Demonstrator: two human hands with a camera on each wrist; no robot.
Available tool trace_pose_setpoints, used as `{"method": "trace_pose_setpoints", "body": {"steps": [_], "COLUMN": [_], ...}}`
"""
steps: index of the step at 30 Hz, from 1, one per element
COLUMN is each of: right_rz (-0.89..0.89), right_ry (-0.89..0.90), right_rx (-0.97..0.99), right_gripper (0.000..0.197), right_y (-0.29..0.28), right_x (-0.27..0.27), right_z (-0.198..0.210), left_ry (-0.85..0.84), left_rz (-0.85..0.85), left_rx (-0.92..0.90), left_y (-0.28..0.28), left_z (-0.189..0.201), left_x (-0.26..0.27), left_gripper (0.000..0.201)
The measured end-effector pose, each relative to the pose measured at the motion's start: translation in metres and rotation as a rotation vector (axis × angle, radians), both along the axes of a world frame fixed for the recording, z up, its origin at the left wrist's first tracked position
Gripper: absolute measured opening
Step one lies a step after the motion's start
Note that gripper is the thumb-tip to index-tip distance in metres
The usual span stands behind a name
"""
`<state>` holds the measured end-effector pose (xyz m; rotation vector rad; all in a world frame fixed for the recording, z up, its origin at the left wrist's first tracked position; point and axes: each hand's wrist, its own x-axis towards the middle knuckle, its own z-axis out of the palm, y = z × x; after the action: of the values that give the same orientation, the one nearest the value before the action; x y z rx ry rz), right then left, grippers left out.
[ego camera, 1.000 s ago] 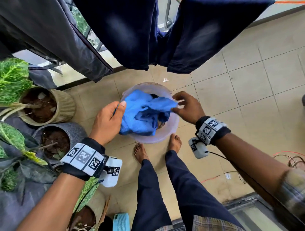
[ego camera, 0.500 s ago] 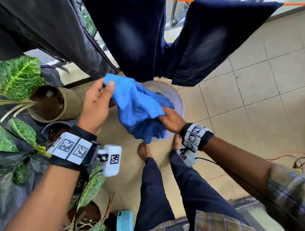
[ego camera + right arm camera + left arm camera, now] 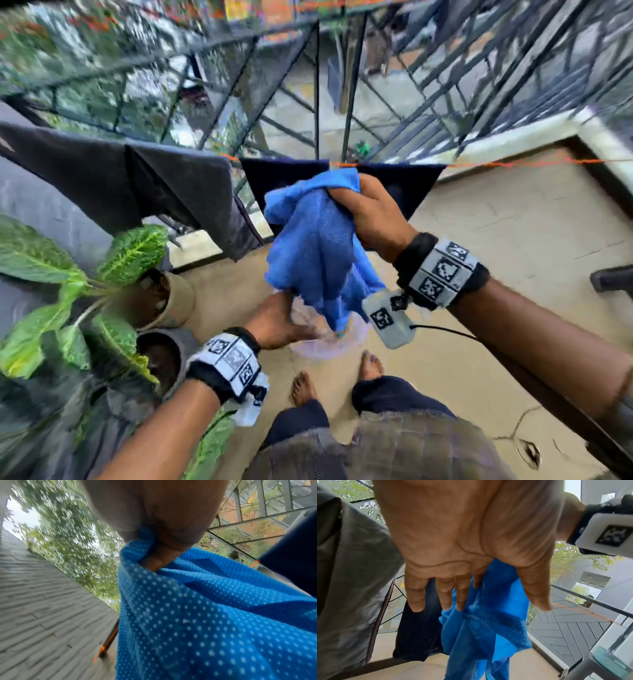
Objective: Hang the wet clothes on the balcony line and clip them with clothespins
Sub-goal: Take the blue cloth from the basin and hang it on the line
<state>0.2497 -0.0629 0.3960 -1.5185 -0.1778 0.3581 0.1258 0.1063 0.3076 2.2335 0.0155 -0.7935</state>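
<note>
A wet blue mesh cloth (image 3: 315,253) hangs bunched from my right hand (image 3: 352,202), which grips its top just below the orange line (image 3: 513,163). In the right wrist view my fingers (image 3: 159,559) curl into the dotted blue fabric (image 3: 205,615). My left hand (image 3: 281,318) is lower, by the cloth's bottom end, over the pale basin (image 3: 329,349). The left wrist view shows that hand (image 3: 453,601) with straight, spread fingers and the cloth (image 3: 488,628) just beyond them. A navy garment (image 3: 404,185) and a dark grey garment (image 3: 178,195) hang on the line. No clothespin is visible.
Potted plants (image 3: 161,298) with large leaves (image 3: 34,253) crowd the left side. The balcony railing (image 3: 318,102) runs behind the line. My bare feet (image 3: 305,387) stand near the basin. The tiled floor (image 3: 496,240) spreads to the right, with a dark object (image 3: 613,277) at its edge.
My right hand has lifted the blue cloth out of the basin up to the line. My left hand let go of its upper corner and dropped to its lower end. The head view tilted up.
</note>
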Motion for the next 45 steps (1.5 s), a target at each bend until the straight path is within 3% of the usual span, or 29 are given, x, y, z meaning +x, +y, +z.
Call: {"method": "trace_pose_setpoints", "body": {"steps": [1, 3, 5, 8, 9, 11, 13, 14, 17, 21, 23, 25, 28, 31, 34, 36, 38, 40, 43, 45], "right_rz": [-0.032, -0.041, -0.061, -0.218, -0.266, -0.345, -0.34, -0.325, -0.296, -0.199, -0.055, 0.045, 0.075, 0.351, 0.497, 0.523, 0.471, 0.394, 0.389, 0.379], "right_ry": [-0.008, -0.048, -0.113, -0.125, -0.109, -0.03, 0.135, 0.207, 0.404, 0.57, 0.459, 0.151, -0.25, -0.194, -0.144, -0.159, -0.196, -0.242, -0.194, -0.158], "right_rx": [0.05, 0.098, 0.107, 0.144, 0.16, 0.15, 0.101, 0.047, -0.113, -0.2, -0.341, -0.516, -0.552, -0.358, -0.379, -0.314, -0.288, -0.308, -0.278, -0.234], "right_gripper": [0.029, 0.021, 0.022, 0.046, 0.038, 0.014, 0.008, 0.006, 0.008, 0.019, 0.038, 0.051, 0.038, 0.032, 0.045, 0.034, 0.007, 0.011, 0.013, 0.017], "right_y": [0.004, 0.007, 0.007, -0.008, -0.013, -0.025, -0.037, -0.042, -0.046, -0.042, -0.043, -0.047, -0.06, -0.074, -0.081, -0.077, -0.068, -0.063, -0.077, -0.1], "right_x": [0.002, 0.006, 0.008, 0.023, 0.026, 0.035, 0.036, 0.032, 0.011, -0.011, -0.015, -0.017, -0.027, -0.035, -0.04, -0.04, -0.037, -0.028, -0.01, 0.01], "right_z": [0.022, 0.053, 0.08, 0.094, 0.095, 0.084, 0.059, 0.044, 0.008, -0.017, -0.02, -0.017, -0.002, -0.003, -0.032, -0.049, -0.053, -0.051, -0.05, -0.05], "left_ry": [-0.05, -0.152, -0.251, -0.302, -0.305, -0.351, -0.438, -0.453, -0.4, -0.385, -0.374, -0.379, -0.388, -0.362, -0.409, -0.412, -0.384, -0.362, -0.39, -0.328], "left_rz": [0.042, 0.127, 0.136, 0.078, 0.094, 0.133, 0.161, 0.155, 0.161, 0.258, 0.333, 0.408, 0.494, 0.566, 0.569, 0.612, 0.636, 0.653, 0.659, 0.659], "left_rx": [-0.005, -0.037, -0.032, -0.082, -0.14, -0.273, -0.329, -0.34, -0.435, -0.478, -0.481, -0.454, -0.413, -0.4, -0.389, -0.413, -0.451, -0.484, -0.376, -0.34], "left_y": [0.002, 0.008, 0.02, 0.03, 0.032, 0.038, 0.041, 0.042, 0.035, 0.021, 0.013, 0.003, -0.008, -0.026, -0.048, -0.059, -0.066, -0.071, -0.051, -0.029], "left_z": [0.012, 0.021, 0.032, 0.068, 0.085, 0.113, 0.141, 0.152, 0.171, 0.166, 0.162, 0.159, 0.15, 0.146, 0.148, 0.15, 0.151, 0.153, 0.156, 0.154], "left_x": [0.004, 0.015, 0.027, 0.034, 0.031, 0.027, 0.023, 0.021, 0.023, 0.028, 0.03, 0.035, 0.043, 0.047, 0.05, 0.05, 0.047, 0.04, 0.025, 0.009], "left_gripper": [0.105, 0.102, 0.084, 0.047, 0.033, 0.035, 0.046, 0.041, 0.011, 0.015, 0.012, 0.008, 0.011, 0.021, 0.02, 0.02, 0.036, 0.051, 0.043, 0.049]}}
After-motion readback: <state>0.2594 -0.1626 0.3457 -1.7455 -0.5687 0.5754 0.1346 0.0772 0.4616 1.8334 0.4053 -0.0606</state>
